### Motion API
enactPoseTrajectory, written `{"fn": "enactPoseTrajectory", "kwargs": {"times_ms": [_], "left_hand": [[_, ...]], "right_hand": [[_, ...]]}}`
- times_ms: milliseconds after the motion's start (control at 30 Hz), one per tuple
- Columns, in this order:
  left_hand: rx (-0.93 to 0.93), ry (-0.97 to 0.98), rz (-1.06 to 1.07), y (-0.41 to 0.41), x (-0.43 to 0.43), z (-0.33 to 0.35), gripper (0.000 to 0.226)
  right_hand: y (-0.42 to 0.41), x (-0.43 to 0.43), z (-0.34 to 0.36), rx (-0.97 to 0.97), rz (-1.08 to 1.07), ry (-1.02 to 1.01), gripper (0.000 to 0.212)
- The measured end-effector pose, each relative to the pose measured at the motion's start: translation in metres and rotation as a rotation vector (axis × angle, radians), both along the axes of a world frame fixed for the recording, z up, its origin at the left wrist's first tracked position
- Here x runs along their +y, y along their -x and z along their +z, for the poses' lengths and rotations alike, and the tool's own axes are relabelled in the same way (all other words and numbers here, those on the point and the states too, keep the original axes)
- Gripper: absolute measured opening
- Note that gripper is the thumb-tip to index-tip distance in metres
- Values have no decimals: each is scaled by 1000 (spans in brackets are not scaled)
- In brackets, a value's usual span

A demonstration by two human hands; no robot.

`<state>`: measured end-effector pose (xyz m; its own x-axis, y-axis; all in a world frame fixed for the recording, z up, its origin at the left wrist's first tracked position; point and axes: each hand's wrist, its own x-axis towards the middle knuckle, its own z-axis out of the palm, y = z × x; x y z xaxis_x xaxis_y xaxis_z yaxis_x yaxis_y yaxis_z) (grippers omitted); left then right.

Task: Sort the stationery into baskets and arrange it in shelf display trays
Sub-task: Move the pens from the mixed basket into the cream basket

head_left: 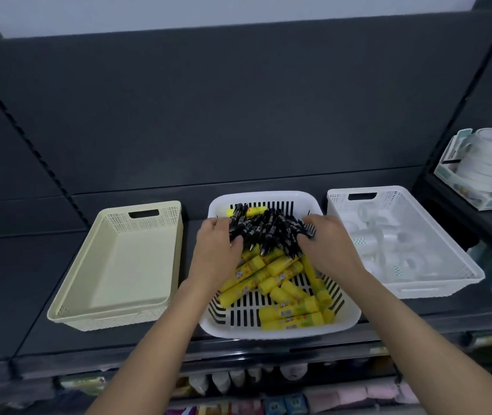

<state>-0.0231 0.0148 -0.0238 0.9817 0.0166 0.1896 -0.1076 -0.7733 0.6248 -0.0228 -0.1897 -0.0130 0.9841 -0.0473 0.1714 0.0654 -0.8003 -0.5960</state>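
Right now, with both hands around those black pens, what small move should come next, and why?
Probably lift the black pens and carry them left to the cream basket: both hands cup the bundle, that basket is empty, and the right basket already holds tape rolls.

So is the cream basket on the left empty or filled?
Empty: the cream basket shows only its bare floor, while pens and glue sticks sit in the middle basket.

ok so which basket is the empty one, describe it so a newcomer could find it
Three plastic baskets sit in a row on the dark shelf. The cream rectangular plastic basket is at the left end. Unlike its two white neighbours, it holds nothing.
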Motion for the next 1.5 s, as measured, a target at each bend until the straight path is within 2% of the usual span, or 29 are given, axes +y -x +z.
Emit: {"fn": "enactPoseTrajectory", "kwargs": {"times_ms": [100,200,333,467,567,633,833,933,1167,1267,1333,1400,1500], "left_hand": [[65,-57,-18,-30,-7,10,36],[259,-88,4,-58,-10,14,23],[442,-99,16,-82,-12,6,38],[472,-252,-11,-96,-18,-3,45],[459,-325,1,-103,-21,-7,40],[470,-301,14,-106,-21,-8,35],[513,-195,18,-110,-21,-4,38],[505,-142,43,-109,-22,-4,39],[395,-51,111,-98,-16,-10,28],[318,97,159,-89,-11,-14,25],[284,234,197,-86,-9,-12,24],[273,382,206,-86,-10,-10,24],[287,639,159,-80,-16,-4,23]], "right_hand": [[-16,1,5,51,2,19,38],[-37,1,5,132,7,37,42],[-69,8,-3,258,75,60,22],[-90,17,-19,363,39,199,47],[-98,26,-25,375,13,312,54],[-105,29,-25,416,15,309,54],[-119,30,-21,519,67,113,40],[-119,33,-25,553,45,-126,40],[-107,25,-25,485,-22,-611,37],[-97,22,-20,552,-21,-949,14],[-90,24,-18,585,-28,-1079,10],[-86,27,-20,555,-30,-1125,19],[-81,34,-15,411,-3,-1036,22]]}}
